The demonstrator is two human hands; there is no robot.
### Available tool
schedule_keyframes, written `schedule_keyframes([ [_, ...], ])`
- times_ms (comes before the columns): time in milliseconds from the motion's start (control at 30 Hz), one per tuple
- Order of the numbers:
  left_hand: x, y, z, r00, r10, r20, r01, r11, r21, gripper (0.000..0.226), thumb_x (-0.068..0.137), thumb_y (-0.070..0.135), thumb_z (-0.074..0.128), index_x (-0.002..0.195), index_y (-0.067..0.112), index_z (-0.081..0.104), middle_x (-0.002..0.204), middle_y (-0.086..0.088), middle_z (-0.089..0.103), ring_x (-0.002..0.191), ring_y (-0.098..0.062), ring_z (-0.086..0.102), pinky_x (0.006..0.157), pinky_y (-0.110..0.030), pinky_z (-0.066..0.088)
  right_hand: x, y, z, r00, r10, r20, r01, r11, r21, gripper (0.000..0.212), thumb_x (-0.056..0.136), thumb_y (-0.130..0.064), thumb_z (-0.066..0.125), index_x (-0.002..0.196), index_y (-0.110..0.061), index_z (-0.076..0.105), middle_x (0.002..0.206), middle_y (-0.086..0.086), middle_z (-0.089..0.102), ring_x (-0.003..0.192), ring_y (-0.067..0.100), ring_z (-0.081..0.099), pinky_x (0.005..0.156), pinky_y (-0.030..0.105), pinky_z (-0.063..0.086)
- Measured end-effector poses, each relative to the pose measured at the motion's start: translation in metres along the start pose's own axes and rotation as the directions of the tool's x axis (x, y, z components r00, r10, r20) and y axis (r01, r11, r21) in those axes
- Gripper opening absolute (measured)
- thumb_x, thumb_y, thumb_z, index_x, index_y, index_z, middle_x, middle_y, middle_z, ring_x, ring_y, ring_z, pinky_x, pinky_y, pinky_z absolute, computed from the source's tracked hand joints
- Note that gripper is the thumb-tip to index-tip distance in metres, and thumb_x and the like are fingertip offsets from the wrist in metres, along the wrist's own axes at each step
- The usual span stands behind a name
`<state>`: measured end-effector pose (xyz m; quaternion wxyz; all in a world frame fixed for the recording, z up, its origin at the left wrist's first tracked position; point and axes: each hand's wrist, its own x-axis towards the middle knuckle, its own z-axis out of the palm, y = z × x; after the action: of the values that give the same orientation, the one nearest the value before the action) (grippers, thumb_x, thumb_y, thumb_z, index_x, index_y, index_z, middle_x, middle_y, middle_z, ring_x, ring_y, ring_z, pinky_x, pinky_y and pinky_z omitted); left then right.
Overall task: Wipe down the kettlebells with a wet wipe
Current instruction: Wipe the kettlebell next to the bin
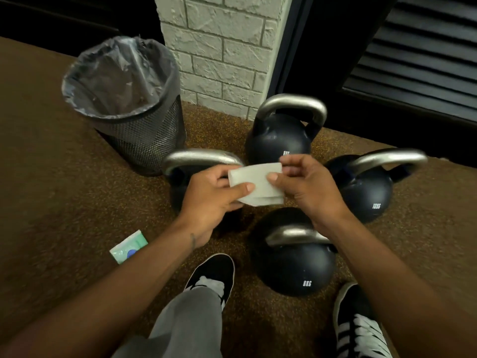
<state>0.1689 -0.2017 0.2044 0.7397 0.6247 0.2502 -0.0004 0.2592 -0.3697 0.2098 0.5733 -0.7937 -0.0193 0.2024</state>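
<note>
Holding a folded wet wipe (pixel 258 186) in both hands, just beyond the near kettlebell (pixel 291 267).

Left hand (pixel 214 195) pinches the wipe's left edge and right hand (pixel 307 184) pinches its right edge, probably to spread or refold it into a pad before wiping; it hangs in the air and touches no weight. Beyond the near kettlebell stands the far kettlebell (pixel 278 140), with the left kettlebell (pixel 178 182) and right kettlebell (pixel 366 192) either side. A wipe packet (pixel 128 246) lies on the floor to its left, and a lined mesh bin (pixel 147 146) stands further left and beyond. 2 shoes (pixel 214 272) flank it. The handles are unobstructed, but the 4 stand close together, so their facing sides look awkward to reach.
</note>
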Motion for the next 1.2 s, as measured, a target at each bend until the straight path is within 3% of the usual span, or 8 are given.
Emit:
schedule_keyframes([
  [100, 0.006, -0.008, 0.004, 0.945, 0.307, -0.113, -0.260, 0.914, 0.311, 0.026, 0.088, 0.015, 0.079, 0.112, 0.020, 0.071, 0.100, 0.006, 0.079, 0.091, -0.006, 0.075, 0.077, -0.035, 0.063, -0.008, -0.005, 0.010, 0.977, -0.075, -0.198, 0.055, 0.993, -0.106, 0.041, 0.083, -0.046, 0.079, 0.115, -0.026, 0.064, 0.111, -0.006, 0.069, 0.097, 0.008, 0.068, 0.089, 0.037, 0.058],
  [233, 0.010, -0.013, 0.013, 0.776, 0.630, 0.032, -0.511, 0.598, 0.618, 0.020, 0.094, 0.023, 0.073, 0.113, 0.020, 0.074, 0.089, 0.006, 0.077, 0.076, -0.007, 0.073, 0.066, -0.037, 0.061, -0.023, -0.013, 0.033, 0.991, 0.056, 0.123, -0.080, 0.975, 0.207, 0.026, 0.097, -0.044, 0.063, 0.108, -0.023, 0.075, 0.103, -0.003, 0.078, 0.101, 0.008, 0.072, 0.090, 0.032, 0.056],
  [367, 0.010, -0.024, 0.014, 0.772, 0.582, 0.256, -0.528, 0.362, 0.769, 0.045, 0.092, 0.030, 0.063, 0.135, 0.021, 0.064, 0.122, 0.002, 0.073, 0.108, -0.018, 0.069, 0.083, -0.029, 0.056, -0.008, -0.012, 0.045, 0.995, 0.097, -0.014, -0.088, 0.948, 0.305, 0.020, 0.103, -0.023, 0.056, 0.102, -0.015, 0.075, 0.094, 0.004, 0.078, 0.091, 0.016, 0.074, 0.081, 0.034, 0.057],
  [533, 0.020, -0.024, -0.024, 0.672, 0.574, 0.469, -0.480, -0.145, 0.865, 0.050, 0.089, 0.035, 0.049, 0.133, 0.018, 0.065, 0.143, -0.005, 0.060, 0.132, -0.031, 0.050, 0.101, -0.051, 0.040, 0.021, -0.005, 0.031, 0.978, 0.071, -0.197, -0.054, 0.994, 0.090, 0.027, 0.101, -0.025, 0.057, 0.121, -0.017, 0.072, 0.104, 0.001, 0.077, 0.101, 0.021, 0.072, 0.083, 0.036, 0.058],
  [667, 0.036, -0.024, -0.057, 0.750, 0.526, 0.401, -0.320, -0.242, 0.916, 0.061, 0.096, 0.044, 0.042, 0.150, 0.016, 0.046, 0.155, -0.011, 0.046, 0.140, -0.034, 0.042, 0.107, -0.058, 0.034, 0.017, -0.002, 0.025, 0.945, -0.193, -0.263, 0.119, 0.954, -0.274, 0.032, 0.104, -0.031, 0.053, 0.134, -0.027, 0.066, 0.109, -0.007, 0.073, 0.094, 0.008, 0.066, 0.073, 0.027, 0.051],
  [800, 0.039, -0.034, -0.060, 0.736, 0.551, 0.395, -0.277, -0.287, 0.917, 0.066, 0.096, 0.044, 0.046, 0.156, 0.016, 0.036, 0.159, -0.010, 0.040, 0.143, -0.034, 0.039, 0.107, -0.059, 0.032, 0.014, 0.008, 0.044, 0.971, -0.237, -0.036, 0.189, 0.850, -0.491, 0.037, 0.106, -0.027, 0.049, 0.142, -0.032, 0.058, 0.110, -0.015, 0.067, 0.083, -0.004, 0.061, 0.073, 0.012, 0.050],
  [1000, 0.044, -0.046, -0.058, 0.696, 0.613, 0.374, -0.264, -0.266, 0.927, 0.067, 0.093, 0.036, 0.047, 0.156, 0.016, 0.037, 0.160, -0.008, 0.040, 0.143, -0.035, 0.039, 0.111, -0.062, 0.029, -0.011, 0.030, 0.099, 0.998, -0.054, -0.032, 0.053, 0.998, -0.034, 0.052, 0.104, -0.029, 0.036, 0.156, -0.027, 0.036, 0.156, -0.004, 0.045, 0.133, 0.002, 0.045, 0.117, 0.032, 0.035],
  [1200, 0.051, -0.073, -0.051, 0.674, 0.656, 0.339, -0.141, -0.336, 0.931, 0.061, 0.110, 0.041, 0.030, 0.163, 0.013, 0.019, 0.167, -0.014, 0.025, 0.151, -0.041, 0.028, 0.114, -0.069, 0.029, -0.016, 0.050, 0.136, 0.993, -0.091, -0.070, 0.090, 0.996, -0.020, 0.076, 0.094, -0.025, 0.034, 0.161, -0.034, 0.001, 0.170, -0.005, 0.011, 0.154, 0.019, 0.022, 0.123, 0.047, 0.026],
])
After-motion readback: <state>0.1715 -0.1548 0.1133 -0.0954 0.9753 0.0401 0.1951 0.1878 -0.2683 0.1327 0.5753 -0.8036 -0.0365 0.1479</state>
